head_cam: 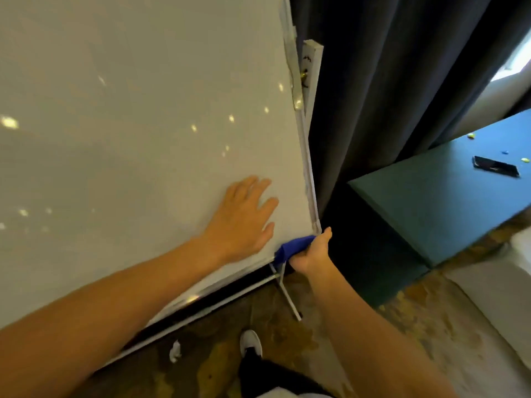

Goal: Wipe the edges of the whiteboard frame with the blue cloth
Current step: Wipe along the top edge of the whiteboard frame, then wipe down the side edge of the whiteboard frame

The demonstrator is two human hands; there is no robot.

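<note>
A person looks down at a whiteboard [129, 124] that leans or stands beside a dark curtain [388, 81]. The left hand [244, 216] lies flat on the board face near its lower right corner, fingers spread wide, holding nothing — it seems to steady the board. The right hand [311, 252] is closed around a blue cloth [293, 247], bunched and pressed against the frame [309, 168] right at that lower right corner, where the right edge meets the bottom edge. Judging from this, the wiping is at the corner itself. The next move calls for sliding the cloth along one edge, either up the right side or leftward along the bottom rail, with the cloth kept wrapped over the frame lip and the flat hand bracing the board. A thin white stand leg [288, 297] sits just below the corner and could snag the cloth. A teal table [431, 211] stands off to the right.
</note>
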